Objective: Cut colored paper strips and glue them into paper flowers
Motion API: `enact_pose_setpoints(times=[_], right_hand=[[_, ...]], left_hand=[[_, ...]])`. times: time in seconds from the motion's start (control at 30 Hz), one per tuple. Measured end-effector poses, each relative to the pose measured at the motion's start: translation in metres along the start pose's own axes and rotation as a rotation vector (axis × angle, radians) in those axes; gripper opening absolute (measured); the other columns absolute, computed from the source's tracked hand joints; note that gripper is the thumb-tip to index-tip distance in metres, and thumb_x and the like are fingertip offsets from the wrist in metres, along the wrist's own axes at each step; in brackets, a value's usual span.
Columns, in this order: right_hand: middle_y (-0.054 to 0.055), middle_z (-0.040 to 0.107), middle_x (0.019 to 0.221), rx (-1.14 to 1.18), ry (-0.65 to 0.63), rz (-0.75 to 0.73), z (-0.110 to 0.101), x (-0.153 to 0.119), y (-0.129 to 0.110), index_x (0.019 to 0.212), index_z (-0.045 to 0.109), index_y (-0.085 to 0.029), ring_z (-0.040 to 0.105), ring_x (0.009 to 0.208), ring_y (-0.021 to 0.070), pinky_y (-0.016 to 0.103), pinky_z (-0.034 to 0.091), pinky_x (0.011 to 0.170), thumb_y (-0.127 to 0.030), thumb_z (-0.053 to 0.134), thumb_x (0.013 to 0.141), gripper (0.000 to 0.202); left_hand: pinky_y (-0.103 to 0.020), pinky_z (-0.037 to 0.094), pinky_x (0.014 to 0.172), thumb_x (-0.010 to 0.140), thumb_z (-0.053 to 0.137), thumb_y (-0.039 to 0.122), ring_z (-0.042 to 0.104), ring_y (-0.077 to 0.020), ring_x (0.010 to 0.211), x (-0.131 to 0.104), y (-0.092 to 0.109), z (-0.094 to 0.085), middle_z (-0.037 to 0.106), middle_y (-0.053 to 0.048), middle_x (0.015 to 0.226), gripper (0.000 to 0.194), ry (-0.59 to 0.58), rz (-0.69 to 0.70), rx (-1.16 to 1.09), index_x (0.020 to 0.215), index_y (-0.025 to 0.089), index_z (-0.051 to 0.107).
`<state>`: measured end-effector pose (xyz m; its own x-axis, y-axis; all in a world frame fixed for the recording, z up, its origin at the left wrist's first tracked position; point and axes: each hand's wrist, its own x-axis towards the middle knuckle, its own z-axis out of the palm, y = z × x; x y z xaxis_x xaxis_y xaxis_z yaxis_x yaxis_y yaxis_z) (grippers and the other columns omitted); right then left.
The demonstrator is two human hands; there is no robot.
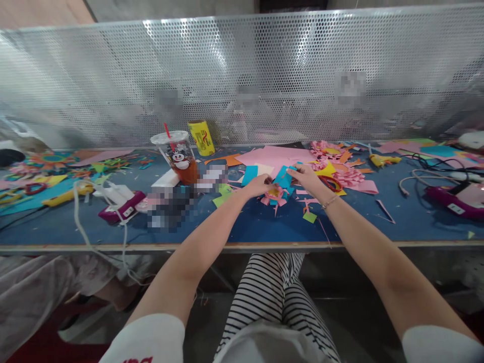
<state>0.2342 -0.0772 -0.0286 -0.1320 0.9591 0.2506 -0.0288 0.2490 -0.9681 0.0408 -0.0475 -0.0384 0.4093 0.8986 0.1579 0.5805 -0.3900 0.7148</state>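
A paper flower (274,195) with pink petals, a yellow middle and blue paper behind sits over the blue table in front of me. My left hand (259,185) is closed at the flower's left side, its fingertips partly hidden behind the petals. On the other side, my right hand (305,177) pinches a blue paper piece (284,176) just above the flower. Whether that piece is joined to the flower I cannot tell. Red-handled scissors (331,183) lie right of my right hand, partly covered by it. Another blue paper piece (249,175) lies behind my left hand.
A drink cup (180,160) with a red straw stands back left, near a yellow packet (201,137). Purple power strips (123,206) with cables lie on both sides. Pink paper flowers (350,177) and a yellow glue gun (383,160) are at right. A perforated metal screen (242,65) closes the back.
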Motion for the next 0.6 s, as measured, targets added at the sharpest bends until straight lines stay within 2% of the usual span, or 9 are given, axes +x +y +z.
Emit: enact_pose_setpoints(times=[0.17, 0.4, 0.53, 0.6], right_hand=[[-0.002, 0.059, 0.059, -0.040, 0.049, 0.015, -0.007, 0.005, 0.007, 0.066, 0.054, -0.019, 0.058, 0.053, 0.0128, 0.029, 0.054, 0.054, -0.050, 0.069, 0.062, 0.035], [0.000, 0.064, 0.063, 0.075, 0.053, 0.126, -0.002, 0.003, 0.006, 0.069, 0.057, -0.018, 0.061, 0.056, 0.0143, 0.030, 0.055, 0.057, -0.047, 0.072, 0.061, 0.033], [0.001, 0.064, 0.063, 0.154, 0.114, 0.127, -0.005, 0.004, 0.003, 0.069, 0.056, -0.018, 0.061, 0.055, 0.0144, 0.029, 0.054, 0.056, -0.043, 0.072, 0.062, 0.031], [0.000, 0.063, 0.062, 0.179, 0.168, 0.120, -0.008, 0.006, 0.002, 0.069, 0.054, -0.018, 0.060, 0.053, 0.0134, 0.027, 0.053, 0.054, -0.043, 0.071, 0.063, 0.031]], left_hand=[[-0.025, 0.045, 0.065, 0.053, 0.073, 0.044, 0.058, -0.0180, 0.079, -0.006, 0.010, 0.002, 0.063, -0.005, 0.089, 0.047, -0.106, 0.005, -0.009, 0.088, 0.017, 0.058], [-0.029, 0.046, 0.076, 0.049, 0.076, 0.031, 0.056, -0.0207, 0.094, -0.012, 0.018, -0.001, 0.059, -0.008, 0.102, 0.059, -0.136, -0.002, -0.085, 0.101, 0.016, 0.053], [-0.030, 0.047, 0.074, 0.048, 0.077, 0.026, 0.055, -0.0212, 0.095, -0.014, 0.019, -0.003, 0.056, -0.011, 0.108, 0.061, -0.188, -0.024, -0.239, 0.104, 0.014, 0.053], [-0.028, 0.046, 0.071, 0.048, 0.077, 0.022, 0.054, -0.0203, 0.096, -0.013, 0.020, -0.004, 0.056, -0.011, 0.108, 0.058, -0.169, -0.014, -0.354, 0.101, 0.013, 0.056]])
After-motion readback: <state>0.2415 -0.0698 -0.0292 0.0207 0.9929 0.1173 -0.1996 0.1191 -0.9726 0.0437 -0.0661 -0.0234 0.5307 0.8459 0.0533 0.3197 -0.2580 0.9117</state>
